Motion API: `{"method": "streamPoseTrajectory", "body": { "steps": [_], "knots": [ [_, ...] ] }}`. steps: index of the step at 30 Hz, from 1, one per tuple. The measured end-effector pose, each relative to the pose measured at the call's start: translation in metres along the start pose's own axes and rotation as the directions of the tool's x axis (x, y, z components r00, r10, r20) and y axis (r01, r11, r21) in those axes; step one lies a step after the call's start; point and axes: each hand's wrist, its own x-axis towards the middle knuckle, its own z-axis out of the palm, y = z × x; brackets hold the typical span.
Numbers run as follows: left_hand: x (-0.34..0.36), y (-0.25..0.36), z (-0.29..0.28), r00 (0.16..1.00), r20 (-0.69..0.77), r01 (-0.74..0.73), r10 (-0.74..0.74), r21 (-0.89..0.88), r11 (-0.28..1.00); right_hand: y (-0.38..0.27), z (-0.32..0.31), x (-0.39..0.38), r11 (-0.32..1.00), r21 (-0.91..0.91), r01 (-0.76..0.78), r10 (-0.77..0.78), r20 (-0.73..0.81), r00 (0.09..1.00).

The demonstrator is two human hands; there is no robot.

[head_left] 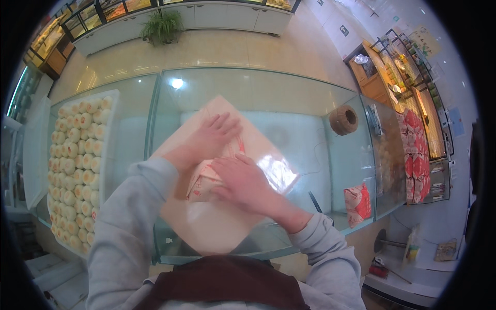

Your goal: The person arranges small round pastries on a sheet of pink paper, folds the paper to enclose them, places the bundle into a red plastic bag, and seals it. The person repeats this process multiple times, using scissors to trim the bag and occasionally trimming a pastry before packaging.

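Observation:
In front of me a paper parcel [202, 182], whitish with red print, lies on a large tan paper sheet [204, 227] set cornerwise on the glass counter. My left hand [217, 135] rests at the parcel's far side with its fingers stretched out over the paper. Closer to me, my right hand [243, 178] lies across the parcel, fingers on top and thumb at the near side, gripping it. What is inside the wrapping is hidden. A shiny clear patch [279, 173] catches the light on the sheet's right corner.
A white tray [111, 134] of round pale buns [77, 165] stands at the left. On the right are a roll of brown twine [342, 120], a red-and-white wrapped parcel [357, 204] and a dark pen-like stick [314, 201]. More red-and-white parcels [413, 157] are stacked at the far right.

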Motion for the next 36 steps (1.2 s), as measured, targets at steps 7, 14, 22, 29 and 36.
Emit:
{"method": "streamPoseTrajectory", "body": {
  "steps": [7,14,22,29,36],
  "knots": [
    [-0.001,-0.021,-0.057,0.888,0.278,0.358,-0.366,-0.917,0.175,0.055,-0.018,0.053,0.800,0.299,-0.519,0.224,0.654,0.723],
    [-0.028,-0.029,-0.102,0.836,0.478,0.548,-0.269,-0.742,0.386,0.118,-0.003,0.121,0.716,0.214,-0.665,0.328,0.738,0.590],
    [-0.040,-0.042,-0.067,0.806,0.512,0.591,-0.299,-0.734,0.335,0.117,-0.005,0.078,0.611,0.502,-0.613,0.276,0.590,0.759],
    [-0.037,-0.039,-0.071,0.824,0.476,0.566,-0.307,-0.714,0.412,0.113,-0.001,0.086,0.682,0.443,-0.582,0.318,0.536,0.782],
    [-0.025,-0.046,-0.078,0.817,0.521,0.571,-0.249,-0.667,0.479,0.014,0.022,0.014,0.936,-0.338,0.101,-0.156,-0.137,0.978]
  ]
}}
